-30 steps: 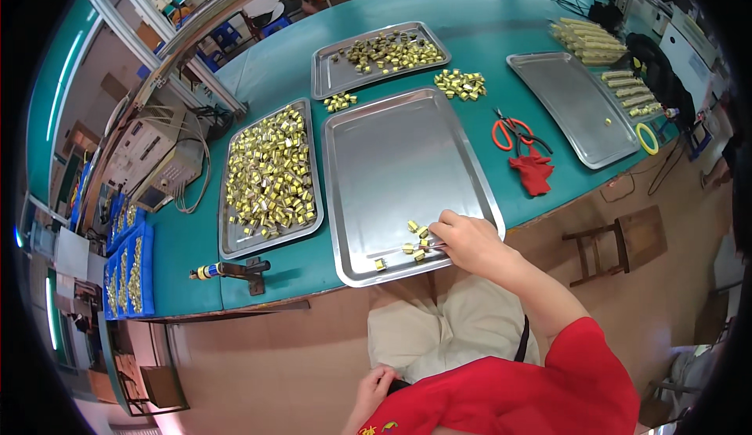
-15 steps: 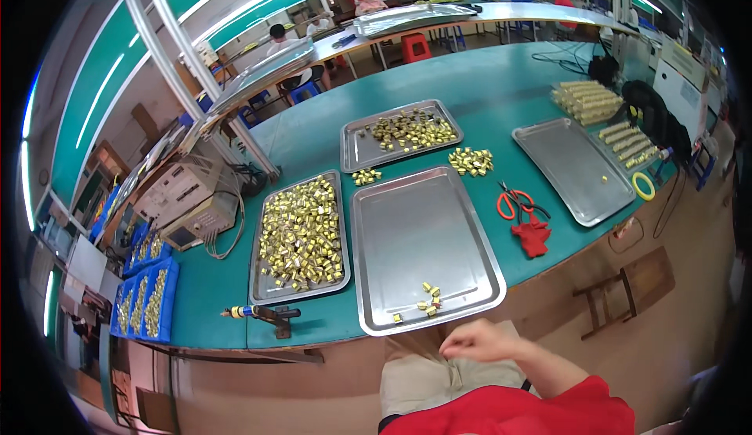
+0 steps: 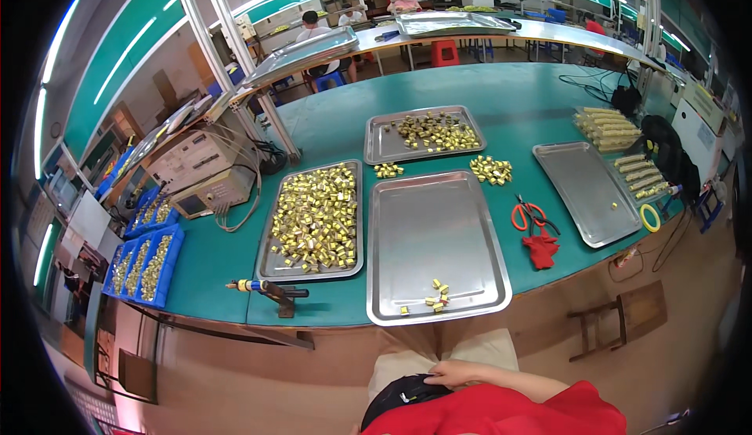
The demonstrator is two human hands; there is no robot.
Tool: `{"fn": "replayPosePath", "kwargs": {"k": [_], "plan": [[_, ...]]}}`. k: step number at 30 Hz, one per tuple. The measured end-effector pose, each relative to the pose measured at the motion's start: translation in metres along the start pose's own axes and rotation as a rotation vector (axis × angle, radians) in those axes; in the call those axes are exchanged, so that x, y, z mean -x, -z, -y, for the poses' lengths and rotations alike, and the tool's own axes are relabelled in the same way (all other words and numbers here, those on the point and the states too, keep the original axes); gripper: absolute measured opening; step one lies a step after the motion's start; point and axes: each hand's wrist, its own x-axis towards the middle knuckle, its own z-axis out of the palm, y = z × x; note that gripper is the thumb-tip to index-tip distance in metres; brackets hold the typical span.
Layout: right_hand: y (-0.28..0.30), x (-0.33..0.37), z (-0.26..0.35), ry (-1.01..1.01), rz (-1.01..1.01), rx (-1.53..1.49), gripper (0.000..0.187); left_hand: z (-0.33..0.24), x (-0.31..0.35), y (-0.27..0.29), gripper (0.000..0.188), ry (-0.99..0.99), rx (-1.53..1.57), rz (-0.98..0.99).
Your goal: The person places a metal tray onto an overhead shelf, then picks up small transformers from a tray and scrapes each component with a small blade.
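In front of my lap, my right hand (image 3: 453, 373) is closed at the edge of a black cloth item (image 3: 403, 394) with a small white mark; its exact kind is unclear. My left hand is out of view. Just beyond my lap lies a large steel tray (image 3: 435, 231), with several small gold-coloured metal-wrapped parts (image 3: 439, 295) near its front edge. To its left, another steel tray (image 3: 266, 259) is heaped with the same parts (image 3: 317, 215). A third tray (image 3: 380, 146) farther back holds more, with loose piles (image 3: 491, 170) beside it on the green table (image 3: 313, 133).
Red-handled pliers (image 3: 529, 214) and a red cloth (image 3: 540, 250) lie right of the trays. Farther right are a nearly bare tray (image 3: 583, 196), a yellow tape ring (image 3: 649, 217) and bundled rows of parts (image 3: 607, 128). A small clamp stand (image 3: 283, 294), blue bins (image 3: 166, 266) and instruments (image 3: 207, 192) stand left.
My right hand has moved down and left from above my lap to the black cloth item, which now shows at my waist. The view has shifted; the trays and parts look unchanged.
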Motion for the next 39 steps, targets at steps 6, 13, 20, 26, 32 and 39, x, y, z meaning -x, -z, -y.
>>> {"fn": "replayPosePath", "kwargs": {"k": [6,13,20,26,32,39], "plan": [[-0.012,0.031,-0.023,-0.093,-0.241,0.208,0.031,-0.047,0.035,0.009,0.069,0.197,-0.035,0.114],[0.071,0.090,0.040,0.225,-0.502,-0.210,0.013,-0.231,0.019,-0.025,0.030,-0.407,0.208,-0.147],[0.119,0.085,0.045,0.072,-1.057,0.084,0.014,-0.335,0.024,-0.099,0.027,-0.832,-0.012,0.325],[0.126,0.033,0.040,0.246,-1.053,0.309,0.020,-0.366,0.045,-0.136,0.030,-1.071,-0.044,0.559],[0.137,0.011,0.038,0.210,-0.956,0.352,0.019,-0.364,0.043,-0.126,0.025,-0.971,0.015,0.536],[0.118,0.051,0.061,0.109,-0.953,-0.175,0.018,-0.371,0.035,-0.129,0.030,-0.878,0.183,0.470]]}}
